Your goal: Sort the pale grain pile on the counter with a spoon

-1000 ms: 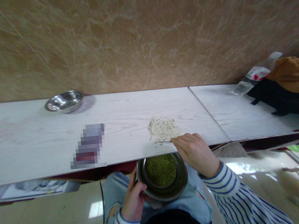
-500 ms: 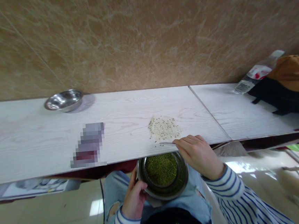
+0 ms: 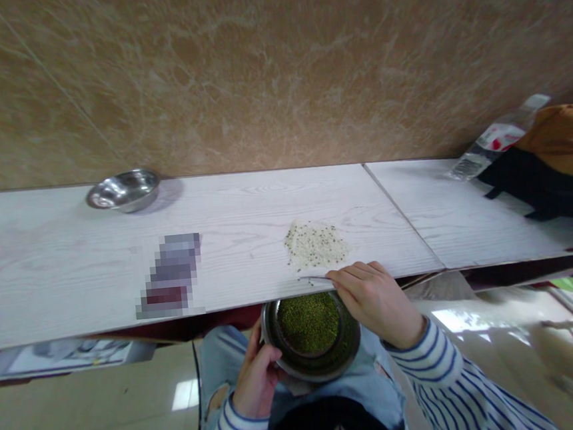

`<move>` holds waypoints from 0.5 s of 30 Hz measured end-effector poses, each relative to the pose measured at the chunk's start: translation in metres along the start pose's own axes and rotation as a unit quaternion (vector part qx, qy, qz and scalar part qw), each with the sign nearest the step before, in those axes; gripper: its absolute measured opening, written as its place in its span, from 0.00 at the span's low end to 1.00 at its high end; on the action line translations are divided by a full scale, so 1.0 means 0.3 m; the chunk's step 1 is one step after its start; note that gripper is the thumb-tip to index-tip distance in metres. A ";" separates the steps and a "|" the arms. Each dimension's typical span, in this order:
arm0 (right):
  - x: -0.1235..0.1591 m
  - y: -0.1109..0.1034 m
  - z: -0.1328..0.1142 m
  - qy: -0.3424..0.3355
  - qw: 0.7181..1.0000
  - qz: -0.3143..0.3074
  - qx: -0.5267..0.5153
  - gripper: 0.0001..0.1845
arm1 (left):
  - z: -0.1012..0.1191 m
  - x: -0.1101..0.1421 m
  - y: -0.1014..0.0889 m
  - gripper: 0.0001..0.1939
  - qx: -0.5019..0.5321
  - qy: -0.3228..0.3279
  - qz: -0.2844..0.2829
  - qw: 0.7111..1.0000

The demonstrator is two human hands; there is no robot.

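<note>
My left hand (image 3: 259,374) grips the rim of a steel bowl (image 3: 313,371) held over my lap, just under the table's front edge. Green mung beans (image 3: 310,323) fill the bottom of the bowl. My right hand (image 3: 377,301) is closed around a pair of thin metal tweezers (image 3: 315,278), their tip low over the tabletop near a few loose beans. Just beyond the tip lies a flat spread of white rice grains (image 3: 316,244) mixed with dark green beans. The tweezers' rear end is hidden in my fingers.
An empty steel bowl (image 3: 124,192) stands against the wall at the back left. A blurred flat item (image 3: 174,275) lies on the white table (image 3: 236,213). At the right are a plastic bottle (image 3: 491,143), a brown cap (image 3: 568,137) and a black cloth item (image 3: 529,187).
My right hand moves slightly right, then back left, with the tweezers staying by the loose beans at the near edge of the rice. My left hand and the bowl stay nearly still.
</note>
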State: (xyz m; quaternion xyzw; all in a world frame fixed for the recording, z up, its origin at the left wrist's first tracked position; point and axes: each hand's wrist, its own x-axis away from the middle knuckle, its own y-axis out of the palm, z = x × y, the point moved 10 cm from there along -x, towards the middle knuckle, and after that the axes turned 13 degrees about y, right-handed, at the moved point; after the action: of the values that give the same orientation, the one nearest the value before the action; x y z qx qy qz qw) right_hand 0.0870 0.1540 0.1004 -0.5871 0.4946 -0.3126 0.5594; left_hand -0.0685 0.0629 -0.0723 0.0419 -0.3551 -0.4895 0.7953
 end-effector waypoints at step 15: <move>0.022 0.014 -0.069 -0.040 0.998 -0.036 -0.027 0.11 | 0.016 -0.004 -0.011 0.38 0.004 0.001 0.004 1.000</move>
State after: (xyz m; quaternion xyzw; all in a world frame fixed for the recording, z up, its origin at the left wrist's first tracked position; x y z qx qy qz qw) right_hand 0.0692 0.1411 0.0988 -0.6312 0.4587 -0.2949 0.5515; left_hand -0.0742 0.0635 -0.0706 0.0446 -0.3564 -0.4850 0.7973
